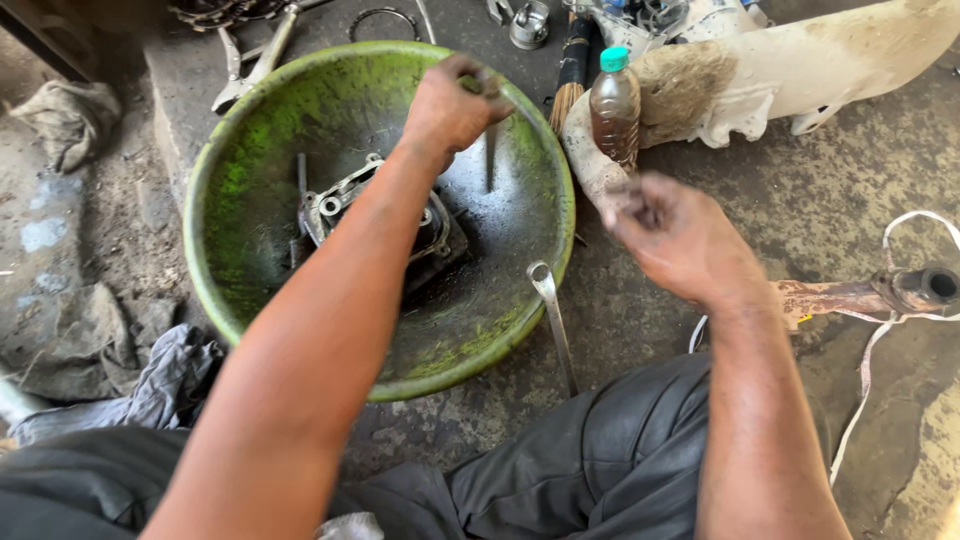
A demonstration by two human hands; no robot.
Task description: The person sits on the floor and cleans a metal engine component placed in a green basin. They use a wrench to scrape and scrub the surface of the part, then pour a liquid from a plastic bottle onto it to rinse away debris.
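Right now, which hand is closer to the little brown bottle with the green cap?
The right hand. It is just below the bottle, almost touching. The left hand is farther off to the side, over the green basin.

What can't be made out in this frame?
- Head view: the left hand closes over something too small to identify.
- The left forearm covers the middle of the engine part in the green basin.
- Whatever the right hand's fingertips pinch is blurred.

Bright daylight – soft shadows, slight motion blur.
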